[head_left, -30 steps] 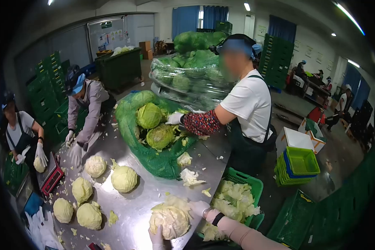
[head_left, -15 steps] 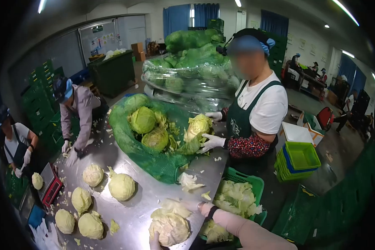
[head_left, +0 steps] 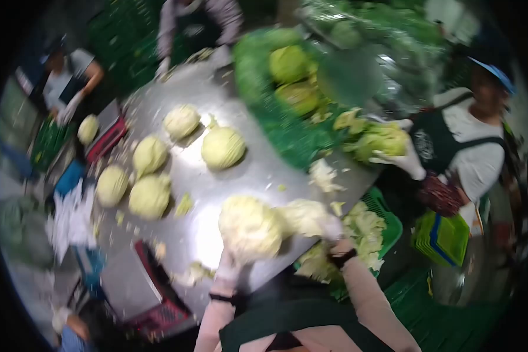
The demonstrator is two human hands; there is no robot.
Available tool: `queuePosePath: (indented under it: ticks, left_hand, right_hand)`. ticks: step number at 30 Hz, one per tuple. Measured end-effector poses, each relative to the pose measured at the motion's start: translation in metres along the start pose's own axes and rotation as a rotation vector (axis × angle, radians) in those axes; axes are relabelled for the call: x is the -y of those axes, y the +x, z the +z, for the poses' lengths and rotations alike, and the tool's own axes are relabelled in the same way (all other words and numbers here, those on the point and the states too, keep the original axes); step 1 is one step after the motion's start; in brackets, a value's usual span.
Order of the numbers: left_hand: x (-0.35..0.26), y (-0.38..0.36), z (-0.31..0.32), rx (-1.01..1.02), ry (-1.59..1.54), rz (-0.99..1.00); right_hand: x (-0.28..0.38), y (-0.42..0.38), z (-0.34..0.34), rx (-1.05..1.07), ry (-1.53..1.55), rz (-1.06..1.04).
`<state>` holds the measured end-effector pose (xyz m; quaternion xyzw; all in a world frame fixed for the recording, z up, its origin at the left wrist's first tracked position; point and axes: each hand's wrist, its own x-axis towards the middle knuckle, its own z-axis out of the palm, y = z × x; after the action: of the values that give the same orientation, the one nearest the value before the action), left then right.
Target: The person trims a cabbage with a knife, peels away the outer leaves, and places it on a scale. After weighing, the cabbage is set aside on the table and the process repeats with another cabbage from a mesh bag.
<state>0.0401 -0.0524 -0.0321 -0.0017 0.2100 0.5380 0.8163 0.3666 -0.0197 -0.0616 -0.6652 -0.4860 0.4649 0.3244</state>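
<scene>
A pale cabbage [head_left: 249, 229] is propped up by my left hand [head_left: 229, 267], which grips it from below at its lower left. My right hand [head_left: 332, 227], gloved like the left, closes on a cabbage leaf [head_left: 302, 217] that stretches right from the cabbage's side; whether the leaf is still attached is blurred. Below the right hand, a green crate [head_left: 387, 226] holds loose cabbage leaves [head_left: 364, 232]. Several stripped cabbages, one of them a round cabbage [head_left: 223, 146], rest on the metal table [head_left: 264, 176] beyond.
A green mesh sack [head_left: 255, 88] with cabbages lies across the table. At the right, a co-worker's gloved hands [head_left: 393, 146] hold a leafy cabbage. Two red-edged scales, the nearer scale [head_left: 141, 281] included, stand at the left. Stacked green baskets [head_left: 443, 237] are at the right.
The camera has tilted down, bringing my forearms and apron into view. My right hand has drawn the leaf out to the right of the cabbage. My left hand still holds the cabbage.
</scene>
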Motion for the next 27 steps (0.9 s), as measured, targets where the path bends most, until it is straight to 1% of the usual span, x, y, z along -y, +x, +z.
queuePosePath:
  ticks: [2,3,4,5,7,8,9,10,11,13,14,16,17,19,20,21,22,23,24,25,27]
  left_hand:
    - [-0.006,0.009,-0.002,-0.012,-0.083,0.078]
    - [-0.005,0.015,0.004,0.021,-0.060,0.155]
    - [-0.005,0.018,0.007,0.060,-0.036,0.226]
    - [-0.006,0.019,0.008,0.061,-0.044,0.240]
    - [-0.006,0.019,0.011,-0.008,0.095,0.345]
    - [-0.006,0.016,0.017,-0.014,0.085,0.349]
    - [-0.008,0.012,0.029,-0.045,0.203,0.418]
    - [-0.009,0.011,0.038,-0.073,0.323,0.482]
    - [-0.009,0.012,0.042,-0.069,0.318,0.472]
    - [-0.008,0.011,0.045,-0.056,0.364,0.465]
    - [-0.006,0.011,0.045,-0.057,0.372,0.441]
    - [-0.001,0.011,0.049,-0.085,0.497,0.508]
    - [0.000,0.011,0.054,-0.083,0.499,0.494]
    - [-0.001,0.003,0.076,-0.094,0.633,0.547]
    - [0.001,0.000,0.078,-0.092,0.632,0.539]
    - [0.003,-0.002,0.078,-0.138,0.662,0.560]
    - [0.003,-0.005,0.079,-0.181,0.692,0.584]
    - [0.004,-0.008,0.083,-0.177,0.694,0.580]
    - [0.005,-0.012,0.088,-0.215,0.728,0.595]
    - [0.006,-0.016,0.090,-0.260,0.759,0.613]
    - [0.005,-0.017,0.090,-0.277,0.717,0.611]
  right_hand:
    - [-0.004,-0.033,-0.024,-0.079,0.197,0.003]
    - [-0.009,-0.047,-0.038,-0.121,0.251,-0.009]
    - [-0.004,-0.050,-0.046,-0.130,0.289,0.062]
    - [-0.012,-0.064,-0.054,-0.158,0.339,0.145]
    - [-0.071,-0.087,-0.098,-0.254,0.127,0.128]
    - [-0.064,-0.098,-0.115,-0.302,-0.212,0.261]
    - [-0.053,-0.112,-0.130,-0.351,-0.553,0.394]
    - [-0.059,-0.122,-0.129,-0.595,-0.892,0.093]
    - [-0.061,-0.123,-0.133,-0.602,-0.899,0.101]
    - [0.010,-0.119,-0.101,-0.589,-0.420,-0.006]
    - [0.040,-0.114,-0.077,-0.483,-0.242,0.044]
    - [0.106,-0.107,-0.027,-0.264,0.090,0.111]
    - [0.133,-0.103,-0.004,-0.149,0.242,0.128]
    - [0.143,-0.090,0.031,-0.121,0.301,-0.157]
    - [0.160,-0.082,0.042,-0.163,0.146,-0.355]
    - [0.175,-0.076,0.052,-0.206,-0.012,-0.551]
    - [0.181,-0.070,0.062,-0.216,-0.011,-0.546]
    - [0.183,-0.063,0.073,-0.258,-0.093,-0.658]
    - [0.184,-0.060,0.079,-0.293,-0.177,-0.769]
    - [0.185,-0.066,0.078,-0.286,-0.178,-0.771]
    - [0.191,-0.086,0.068,0.264,0.138,-0.461]
